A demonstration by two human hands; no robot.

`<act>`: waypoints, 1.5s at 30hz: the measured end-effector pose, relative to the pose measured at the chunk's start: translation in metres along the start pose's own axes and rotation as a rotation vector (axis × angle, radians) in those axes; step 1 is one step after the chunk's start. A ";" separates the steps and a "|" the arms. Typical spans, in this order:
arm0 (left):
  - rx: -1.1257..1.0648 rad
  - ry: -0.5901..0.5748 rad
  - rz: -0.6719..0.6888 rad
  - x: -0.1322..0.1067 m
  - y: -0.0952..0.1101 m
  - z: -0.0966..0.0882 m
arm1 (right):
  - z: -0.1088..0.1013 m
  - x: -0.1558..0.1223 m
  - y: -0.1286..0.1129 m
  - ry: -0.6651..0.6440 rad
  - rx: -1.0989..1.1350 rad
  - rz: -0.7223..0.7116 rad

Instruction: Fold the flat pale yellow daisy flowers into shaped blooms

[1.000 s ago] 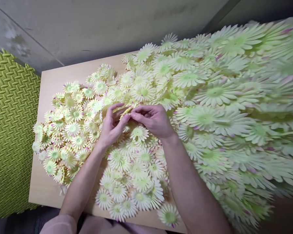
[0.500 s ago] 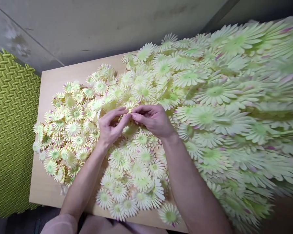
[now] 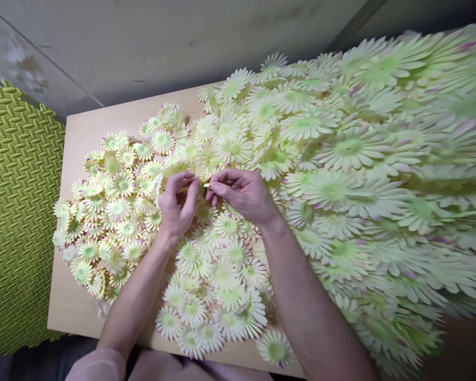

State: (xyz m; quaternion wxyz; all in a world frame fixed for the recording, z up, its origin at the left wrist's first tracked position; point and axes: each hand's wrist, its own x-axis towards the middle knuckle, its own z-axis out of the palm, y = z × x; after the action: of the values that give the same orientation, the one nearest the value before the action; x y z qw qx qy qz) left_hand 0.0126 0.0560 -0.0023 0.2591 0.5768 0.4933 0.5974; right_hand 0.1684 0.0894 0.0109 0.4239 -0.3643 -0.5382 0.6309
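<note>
My left hand is closed in a pinch, thumb against fingers; whatever it holds is too small to name. Close by on its right, my right hand also pinches. A small pale yellow piece sticks out of the right hand's fingertips toward the left hand. A narrow gap separates the two hands. Beneath and around them lie artificial daisy heads with pale petals and green centres. Smaller, denser flower heads are heaped left of my left hand, and a looser group lies between my forearms.
A large mound of flower layers covers the right side of the light wooden table. A grey wall stands behind the table. Yellow-green textured foam matting rises at the left. One flower sits near the front edge.
My hands were touching at the fingertips over a small pale flower. They have drawn slightly apart, the left moving left, and the small yellow piece now shows between them.
</note>
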 end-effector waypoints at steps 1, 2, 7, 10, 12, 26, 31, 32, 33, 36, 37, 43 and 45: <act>0.016 -0.021 0.035 0.000 -0.001 -0.001 | 0.000 0.000 0.000 0.008 -0.002 -0.004; 0.035 -0.045 0.076 0.000 -0.002 -0.002 | 0.000 0.000 0.001 0.017 -0.007 -0.013; 0.078 -0.101 0.226 0.001 -0.004 -0.003 | 0.000 0.001 0.002 0.037 -0.037 -0.075; 0.102 -0.035 0.214 0.000 -0.002 -0.002 | -0.001 0.001 0.003 0.037 -0.050 -0.078; 0.148 -0.006 0.220 -0.002 -0.001 -0.002 | -0.001 0.001 0.004 0.024 -0.051 -0.087; 0.107 0.076 0.071 -0.003 -0.003 0.000 | 0.001 0.000 0.003 0.034 -0.112 -0.117; 0.074 0.057 0.084 -0.003 -0.002 -0.001 | 0.003 -0.001 -0.002 0.057 -0.125 -0.127; 0.078 0.058 0.112 -0.003 -0.002 -0.001 | 0.004 -0.001 -0.003 0.057 -0.136 -0.123; 0.079 0.057 0.140 -0.002 -0.003 -0.002 | 0.004 -0.001 -0.003 0.054 -0.143 -0.120; 0.077 0.048 0.193 -0.003 -0.003 -0.002 | 0.005 -0.001 -0.002 0.044 -0.135 -0.108; 0.083 0.043 0.203 -0.003 -0.003 -0.002 | 0.005 0.000 0.000 0.052 -0.131 -0.105; 0.117 0.075 0.190 -0.003 0.001 0.000 | 0.005 0.001 0.006 0.086 -0.125 -0.080; 0.097 0.075 0.150 -0.003 0.002 0.000 | 0.005 0.001 0.004 0.047 -0.123 -0.068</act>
State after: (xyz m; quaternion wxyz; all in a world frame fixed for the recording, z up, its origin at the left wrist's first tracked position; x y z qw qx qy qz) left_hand 0.0135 0.0525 -0.0015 0.1665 0.6014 0.4863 0.6116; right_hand 0.1627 0.0880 0.0074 0.4343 -0.3857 -0.5781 0.5731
